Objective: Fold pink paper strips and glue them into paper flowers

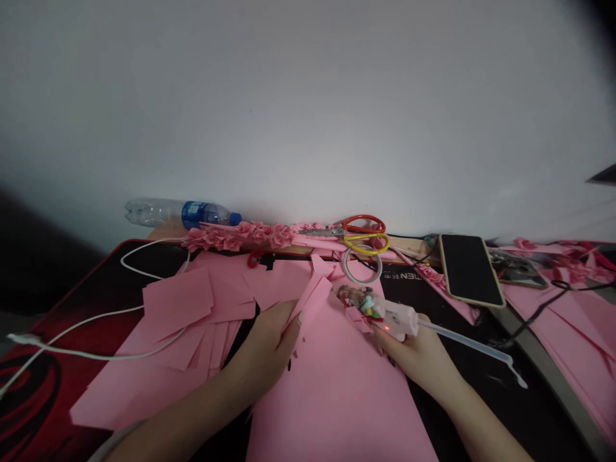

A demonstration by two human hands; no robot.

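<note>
My left hand [276, 333] pinches a folded strip of pink paper [312, 296], which slants up and to the right from the fingers. In my right hand [414, 350] is a hot glue gun [397, 317], white and pink with a small red light on. A milky glue stick [471, 343] juts from its back end. Its front is crusted with brown and coloured bits, and the nozzle points left toward the paper strip. A small pink paper piece [359, 319] lies by the gun's front. Beneath both hands spreads a large pink sheet [341, 410].
Pink paper squares [178, 301] and a white cable [110, 354] lie left. Behind are a plastic bottle [166, 212], paper flowers [240, 236], scissors [366, 234] with red and yellow handles, and a tape roll [362, 279]. A phone [471, 266] and more pink sheets [568, 340] are right.
</note>
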